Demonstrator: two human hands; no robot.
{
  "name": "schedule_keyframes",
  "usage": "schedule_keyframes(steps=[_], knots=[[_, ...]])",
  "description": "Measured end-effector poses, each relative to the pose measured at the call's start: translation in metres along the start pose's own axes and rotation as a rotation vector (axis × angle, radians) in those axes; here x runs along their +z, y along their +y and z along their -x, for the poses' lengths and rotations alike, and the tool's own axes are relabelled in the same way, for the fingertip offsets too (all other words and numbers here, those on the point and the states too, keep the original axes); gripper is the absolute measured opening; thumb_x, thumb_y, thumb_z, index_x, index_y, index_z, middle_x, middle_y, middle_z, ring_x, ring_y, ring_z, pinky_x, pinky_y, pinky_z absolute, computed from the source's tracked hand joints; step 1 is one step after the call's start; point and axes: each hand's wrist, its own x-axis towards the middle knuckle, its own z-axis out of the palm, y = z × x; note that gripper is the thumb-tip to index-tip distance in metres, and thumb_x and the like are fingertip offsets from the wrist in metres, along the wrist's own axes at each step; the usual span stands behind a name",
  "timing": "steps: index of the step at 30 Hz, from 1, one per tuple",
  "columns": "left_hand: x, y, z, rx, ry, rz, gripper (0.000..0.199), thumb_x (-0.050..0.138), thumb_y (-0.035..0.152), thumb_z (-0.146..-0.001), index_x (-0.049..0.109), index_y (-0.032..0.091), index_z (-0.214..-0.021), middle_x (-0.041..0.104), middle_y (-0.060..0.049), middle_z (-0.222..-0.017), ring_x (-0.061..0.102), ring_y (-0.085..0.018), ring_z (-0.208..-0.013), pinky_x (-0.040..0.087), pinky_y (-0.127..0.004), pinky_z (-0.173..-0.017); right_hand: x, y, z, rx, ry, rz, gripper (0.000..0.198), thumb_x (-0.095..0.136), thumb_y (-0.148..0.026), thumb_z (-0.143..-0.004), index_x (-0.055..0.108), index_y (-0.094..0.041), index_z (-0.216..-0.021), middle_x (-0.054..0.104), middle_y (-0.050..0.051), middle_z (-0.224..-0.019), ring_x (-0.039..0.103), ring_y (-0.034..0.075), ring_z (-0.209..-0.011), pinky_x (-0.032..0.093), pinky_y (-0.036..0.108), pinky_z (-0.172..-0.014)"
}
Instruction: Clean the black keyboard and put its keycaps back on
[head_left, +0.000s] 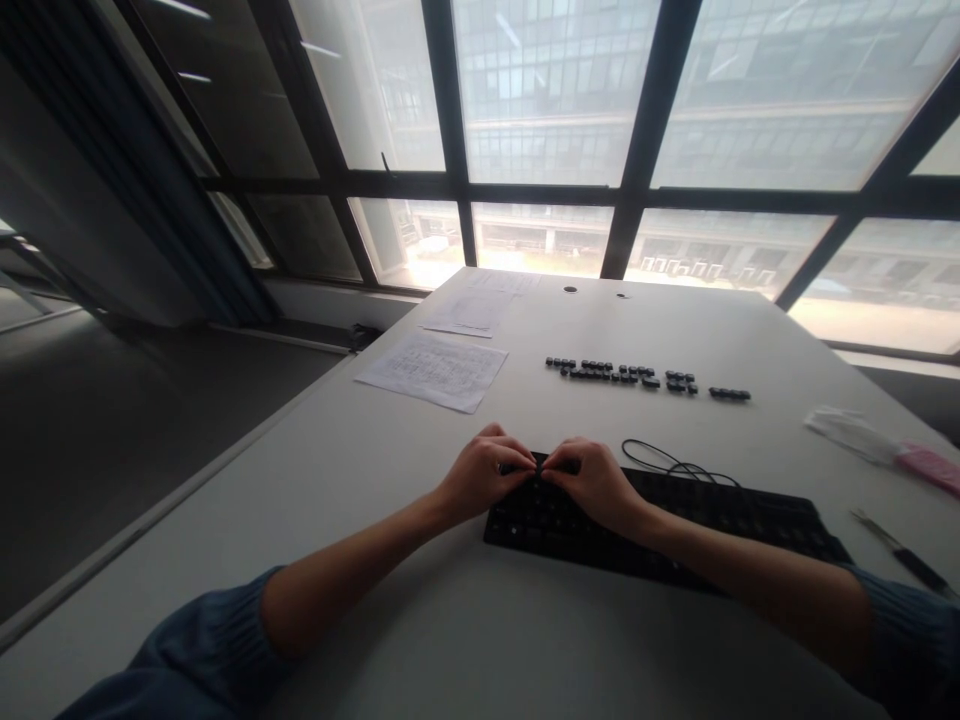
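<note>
A black keyboard lies at a slant on the white desk. Over its upper left corner, my left hand is closed in a pinch, thumb against fingers. My right hand pinches from the other side, its fingertips almost meeting the left ones. Whatever sits between the fingertips is too small to make out. My right hand and forearm hide much of the keyboard's middle. Beyond the keyboard, loose black keycaps stand in two rows, split into several groups.
Behind the keyboard loops a black cable. Printed sheets lie at the left. On the right are a slim tool with a dark handle, a clear plastic bag and a pink item. Windows rise past the desk's far edge.
</note>
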Motion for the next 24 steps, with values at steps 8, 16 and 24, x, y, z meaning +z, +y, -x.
schedule_keyframes(steps=[8, 16, 24], knots=[[-0.004, 0.000, 0.006, 0.108, -0.074, -0.150, 0.012, 0.067, 0.027, -0.092, 0.079, 0.025, -0.095, 0.077, 0.000, -0.099, 0.057, -0.019, -0.091, 0.049, -0.035, -0.088, 0.000, 0.003, 0.005, -0.167, -0.044, 0.127, 0.010, 0.073, -0.014, -0.083, 0.075, -0.022, -0.079, 0.073, 0.003, -0.086, 0.064, 0.020, -0.085, 0.050, 0.034, -0.082], [-0.001, 0.004, 0.013, 0.163, -0.084, -0.239, 0.020, 0.058, 0.028, -0.097, 0.077, 0.023, -0.094, 0.075, -0.002, -0.106, 0.055, -0.021, -0.096, 0.048, -0.039, -0.093, -0.002, -0.003, 0.009, -0.284, -0.120, 0.250, 0.017, 0.062, -0.015, -0.091, 0.070, -0.020, -0.076, 0.070, 0.006, -0.091, 0.061, 0.020, -0.089, 0.051, 0.033, -0.084], [-0.004, 0.016, 0.013, 0.071, -0.104, -0.248, 0.024, 0.056, 0.027, -0.097, 0.077, 0.022, -0.086, 0.070, -0.005, -0.113, 0.054, -0.023, -0.103, 0.046, -0.039, -0.097, -0.006, -0.016, 0.010, -0.255, -0.170, 0.377, 0.021, 0.059, -0.022, -0.094, 0.072, -0.021, -0.077, 0.069, 0.007, -0.091, 0.058, 0.022, -0.091, 0.049, 0.036, -0.085]])
